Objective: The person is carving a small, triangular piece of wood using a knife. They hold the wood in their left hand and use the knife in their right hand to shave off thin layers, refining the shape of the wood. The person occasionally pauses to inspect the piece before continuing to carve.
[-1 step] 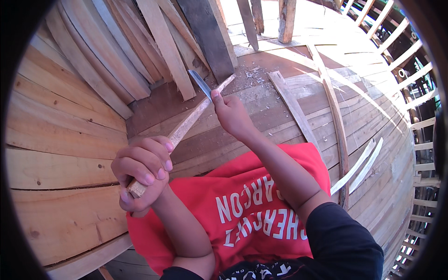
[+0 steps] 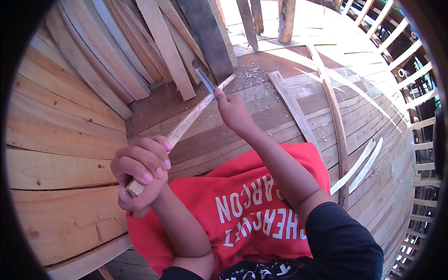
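Note:
My left hand (image 2: pixel 142 170) is wrapped around the near end of a long, narrow wooden stick (image 2: pixel 190 120). The stick slants away to the upper right, its far tip close to the plank floor by the dark board. In my right hand (image 2: pixel 233 112) is a knife, its handle hidden inside the closed fingers. The knife's blade (image 2: pixel 205 82) crosses the stick near its far end and points up and left, with my thumb close to the blade's base. A red cloth (image 2: pixel 261 196) with white lettering lies over my lap.
Plank walls (image 2: pixel 65 172) stand on the left, with loose boards (image 2: pixel 163 51) and a dark board (image 2: pixel 205 37) leaning at the back. Wood shavings (image 2: pixel 254 74) litter the floor beyond my hands. Long strips (image 2: pixel 331 102) and two pale curved slivers (image 2: pixel 366 163) lie to the right, before a slatted railing (image 2: pixel 422 100).
My right hand and the knife have shifted slightly right and toward me along the stick. The left hand has barely moved.

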Motion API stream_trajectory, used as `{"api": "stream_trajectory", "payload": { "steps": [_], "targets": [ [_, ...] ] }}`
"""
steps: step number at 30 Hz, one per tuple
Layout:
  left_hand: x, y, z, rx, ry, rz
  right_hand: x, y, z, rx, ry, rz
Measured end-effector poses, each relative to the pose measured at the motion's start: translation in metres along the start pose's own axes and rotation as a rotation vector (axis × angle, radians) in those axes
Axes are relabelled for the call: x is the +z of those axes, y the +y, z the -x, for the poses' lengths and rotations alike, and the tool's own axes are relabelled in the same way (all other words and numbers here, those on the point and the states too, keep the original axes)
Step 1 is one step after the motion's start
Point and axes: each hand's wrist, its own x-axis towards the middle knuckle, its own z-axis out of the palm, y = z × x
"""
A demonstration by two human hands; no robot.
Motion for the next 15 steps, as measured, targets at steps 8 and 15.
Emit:
{"api": "stream_trajectory", "payload": {
  "steps": [8,15],
  "targets": [
    [0.002,0.003,0.000,-0.052,-0.011,-0.071,0.006,-0.002,0.007,-0.030,-0.080,-0.091],
    [0.001,0.003,-0.001,-0.054,-0.049,-0.060,0.005,-0.020,0.022,-0.054,-0.116,-0.059]
  ]
}}
